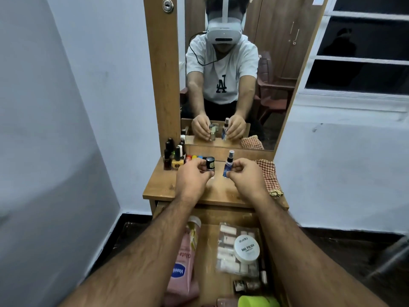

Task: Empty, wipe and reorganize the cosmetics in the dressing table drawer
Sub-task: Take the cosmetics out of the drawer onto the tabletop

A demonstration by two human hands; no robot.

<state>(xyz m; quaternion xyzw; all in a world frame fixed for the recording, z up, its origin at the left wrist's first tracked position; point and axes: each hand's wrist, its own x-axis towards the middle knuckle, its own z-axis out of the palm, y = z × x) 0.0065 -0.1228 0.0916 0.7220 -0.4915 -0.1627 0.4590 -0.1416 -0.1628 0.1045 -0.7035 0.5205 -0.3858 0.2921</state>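
1. cosmetics are split between two places: some stand on the tabletop [212, 196] ahead of your hands, the rest lie in the open drawer [208, 251] beneath your forearms.
2. your left hand [192, 176] pinches one dark-capped polish bottle [210, 166]; your right hand [245, 173] pinches one small blue spray bottle [228, 166]. both are upright, low over the top, likely so they land standing.
3. one cluster of nail polishes [174, 156] sits beyond your left hand, which suggests you are grouping like with like.
4. one checked cloth [269, 176] lies just beside your right hand, probably kept handy for wiping.
5. below your arms i count one pink tube [183, 262], one white jar [246, 248] and one clear packet [228, 251].
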